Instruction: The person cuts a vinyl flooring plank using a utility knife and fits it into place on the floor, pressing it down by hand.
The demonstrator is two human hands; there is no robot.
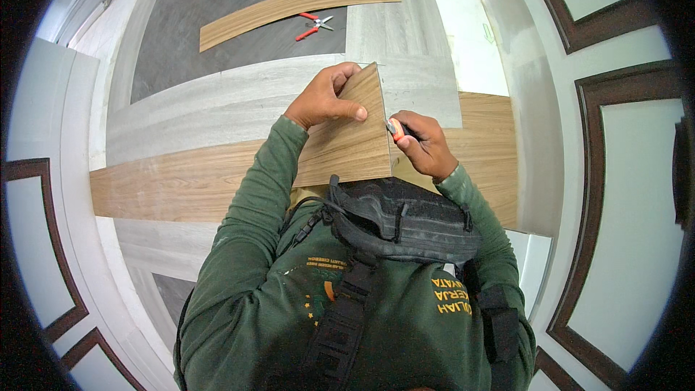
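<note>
A short wood-grain plank [337, 148] stands tilted in front of me, above a black chest bag [402, 221]. My left hand [326, 101] grips it near its top, thumb over the front face and fingers toward the upper edge. My right hand [423, 141] is closed on a utility knife [394, 129] with an orange-and-dark handle, held against the plank's right cut edge. The knife's tip is too small to make out clearly.
A long wood-look strip [246, 25] and red-handled pliers [313, 26] lie on the dark floor ahead. Grey planks [181, 116] and wood-look planks [145, 185] surround me. Panelled white surfaces [622, 159] with dark trim flank both sides.
</note>
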